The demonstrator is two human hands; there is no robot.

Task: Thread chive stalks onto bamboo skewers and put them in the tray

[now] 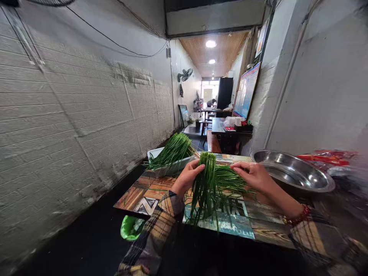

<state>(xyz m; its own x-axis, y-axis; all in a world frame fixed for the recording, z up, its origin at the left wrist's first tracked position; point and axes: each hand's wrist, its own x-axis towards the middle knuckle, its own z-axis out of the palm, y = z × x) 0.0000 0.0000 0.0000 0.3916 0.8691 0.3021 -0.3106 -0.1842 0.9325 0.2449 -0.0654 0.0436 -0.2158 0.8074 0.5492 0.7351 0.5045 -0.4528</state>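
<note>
My left hand (188, 175) is closed around a bunch of garlic chives (206, 182), held upright over the table with the cut ends on top and the long leaves hanging down. To the right of the bunch, my right hand (254, 175) pinches with thumb and fingertips; anything between them is too small to make out. Between my hands, behind the held bunch, more chives (230, 180) lie on the patterned wooden table (270, 214). A big heap of chives (172, 151) fills a white plastic tub (155, 152) at the table's left end.
A wide steel basin (293, 170) stands at the right, beside red and clear plastic packaging (330, 158). Below the table's left edge is a green-lined bin (129, 228). Further tables (218, 126) and a wooden bench (213, 142) stand ahead, with a person (211, 102) far back.
</note>
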